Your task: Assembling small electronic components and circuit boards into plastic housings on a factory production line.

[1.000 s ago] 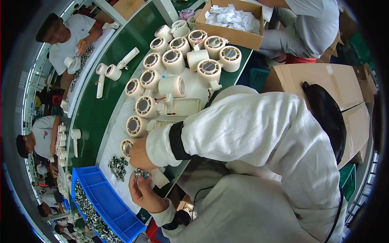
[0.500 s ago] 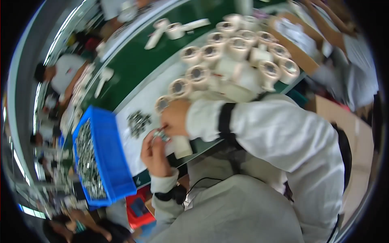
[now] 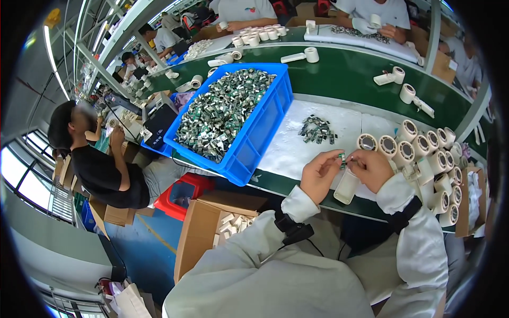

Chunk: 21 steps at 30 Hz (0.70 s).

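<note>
Head view shows both hands meeting over the white pad point(image 3: 297, 153) at the near edge of the green bench point(image 3: 344, 74). Left hand point(image 3: 319, 174) and right hand point(image 3: 371, 168) pinch one small green part point(image 3: 342, 158) between their fingertips, fingers closed on it from either side. Just below them a white tube point(image 3: 347, 186) lies on the pad's edge, touching neither hand as far as I can tell, its long axis running from the body toward the part. It sits slightly nearer the left hand. A loose pile of parts point(image 3: 317, 129) lies beyond the hands, nearer the left. Blue bin point(image 3: 254, 138) of the same parts stands well to the left. Upright white tubes point(image 3: 424, 148) crowd the right side, just beside the right hand.
</note>
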### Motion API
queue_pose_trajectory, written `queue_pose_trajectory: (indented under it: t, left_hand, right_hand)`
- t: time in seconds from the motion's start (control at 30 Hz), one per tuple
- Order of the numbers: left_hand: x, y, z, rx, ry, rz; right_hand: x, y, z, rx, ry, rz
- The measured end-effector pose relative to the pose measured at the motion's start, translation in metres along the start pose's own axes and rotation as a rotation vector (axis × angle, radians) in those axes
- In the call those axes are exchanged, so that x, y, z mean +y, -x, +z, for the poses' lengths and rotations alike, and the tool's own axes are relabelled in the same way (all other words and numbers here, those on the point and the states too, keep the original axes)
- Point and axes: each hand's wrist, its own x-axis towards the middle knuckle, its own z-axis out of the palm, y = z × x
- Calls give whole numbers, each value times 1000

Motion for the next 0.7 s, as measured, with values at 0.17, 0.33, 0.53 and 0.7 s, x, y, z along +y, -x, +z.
queue_pose_trajectory:
  t: [0.17, 0.33, 0.53, 0.7]
  left_hand:
    - [-12, -7, 0, -39, -84, 35]
    - [-1, -12, -21, -64, 43, 19]
    - [11, -24, -33, -185, -107, -31]
    - [12, -17, -38, -226, -166, -78]
  right_hand:
    - [21, 6, -5, -77, -218, 200]
    - [8, 3, 0, -93, -386, 240]
    - [-10, 11, 12, 109, -177, 279]
    - [-21, 16, 39, 316, 7, 217]
